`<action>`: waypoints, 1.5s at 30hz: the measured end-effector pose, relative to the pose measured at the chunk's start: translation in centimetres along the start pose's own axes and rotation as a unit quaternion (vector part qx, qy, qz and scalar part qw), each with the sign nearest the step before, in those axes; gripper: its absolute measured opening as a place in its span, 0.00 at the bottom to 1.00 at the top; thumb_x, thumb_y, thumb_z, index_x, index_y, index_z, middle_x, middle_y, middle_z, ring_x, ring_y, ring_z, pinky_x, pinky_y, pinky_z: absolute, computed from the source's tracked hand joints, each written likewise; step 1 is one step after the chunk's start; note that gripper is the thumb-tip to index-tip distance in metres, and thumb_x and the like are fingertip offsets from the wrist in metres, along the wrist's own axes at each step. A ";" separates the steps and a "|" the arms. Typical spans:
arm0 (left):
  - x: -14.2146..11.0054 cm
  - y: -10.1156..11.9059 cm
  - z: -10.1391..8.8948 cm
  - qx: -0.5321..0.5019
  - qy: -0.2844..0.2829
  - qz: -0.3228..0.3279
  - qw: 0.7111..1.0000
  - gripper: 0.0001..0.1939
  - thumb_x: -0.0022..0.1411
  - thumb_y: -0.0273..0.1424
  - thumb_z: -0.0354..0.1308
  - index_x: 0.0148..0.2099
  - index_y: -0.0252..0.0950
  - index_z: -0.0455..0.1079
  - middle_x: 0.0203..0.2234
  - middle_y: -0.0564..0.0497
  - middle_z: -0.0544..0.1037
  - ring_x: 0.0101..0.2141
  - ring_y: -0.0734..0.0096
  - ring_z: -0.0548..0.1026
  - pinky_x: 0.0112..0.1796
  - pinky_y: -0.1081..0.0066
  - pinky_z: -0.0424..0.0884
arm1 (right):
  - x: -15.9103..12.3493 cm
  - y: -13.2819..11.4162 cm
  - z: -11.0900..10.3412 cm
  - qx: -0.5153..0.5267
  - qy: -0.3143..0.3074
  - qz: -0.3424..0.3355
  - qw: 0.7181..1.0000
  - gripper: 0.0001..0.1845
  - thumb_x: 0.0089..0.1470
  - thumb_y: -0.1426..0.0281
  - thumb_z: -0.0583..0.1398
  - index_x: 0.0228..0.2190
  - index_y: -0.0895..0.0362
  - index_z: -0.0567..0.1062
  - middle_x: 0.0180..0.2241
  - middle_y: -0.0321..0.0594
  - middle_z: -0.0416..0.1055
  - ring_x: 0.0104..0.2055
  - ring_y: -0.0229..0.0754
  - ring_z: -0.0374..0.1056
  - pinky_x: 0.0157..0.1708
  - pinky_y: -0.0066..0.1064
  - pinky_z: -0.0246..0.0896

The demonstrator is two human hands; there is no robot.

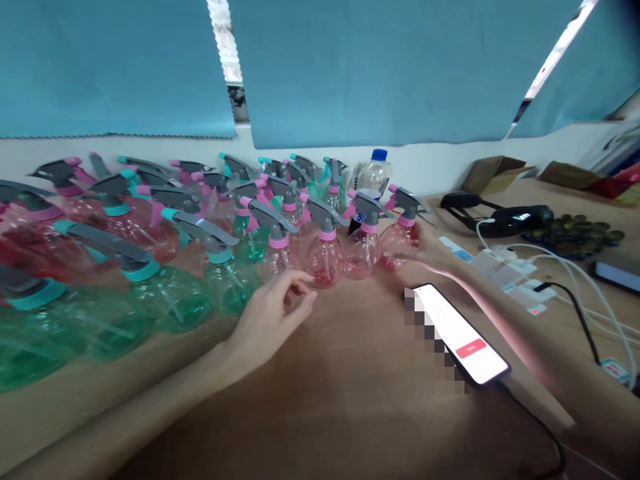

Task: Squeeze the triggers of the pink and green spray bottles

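My right hand [425, 245] is at the right side of a pink spray bottle [393, 241] with a grey and pink trigger head, at the right end of the front row. Its fingers close around that bottle's lower body and are partly hidden. My left hand [275, 307] hovers over the wooden table, fingers loosely bent and thumb apart, holding nothing. Just beyond its fingertips stands another pink spray bottle [325, 261], upright. Beside my left wrist is a green spray bottle [227, 283] with a turquoise collar.
Several more pink and green spray bottles crowd the left and back. A clear bottle with a blue cap [379, 157] stands by the wall. On the right lie a lit phone [460, 333], a power strip with cables [507, 270], a black headset [520, 219] and a brown heap [575, 235].
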State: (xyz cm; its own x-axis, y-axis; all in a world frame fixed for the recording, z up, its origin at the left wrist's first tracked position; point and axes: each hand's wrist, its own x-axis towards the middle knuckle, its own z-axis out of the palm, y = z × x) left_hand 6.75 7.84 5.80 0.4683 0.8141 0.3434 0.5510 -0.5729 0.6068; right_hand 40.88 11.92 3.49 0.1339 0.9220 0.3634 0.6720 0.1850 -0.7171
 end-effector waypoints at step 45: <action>-2.1 5.3 -1.1 0.251 -0.169 -0.062 0.951 0.27 0.67 0.49 0.48 0.54 0.29 0.61 0.23 0.46 0.77 0.26 0.51 0.78 0.23 0.68 0.64 | -10.9 -11.4 4.5 0.131 -0.142 -0.116 0.974 0.37 0.45 0.58 0.69 0.54 0.51 0.62 0.57 0.46 0.66 0.56 0.50 0.65 0.55 0.50 0.61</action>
State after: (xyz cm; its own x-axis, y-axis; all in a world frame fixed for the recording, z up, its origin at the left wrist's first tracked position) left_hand 7.98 3.20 9.07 0.5274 0.8495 -0.0102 0.8368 -0.5174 0.1792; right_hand 28.44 1.26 5.03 -0.2323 0.8949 0.3811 0.4463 0.4462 -0.7757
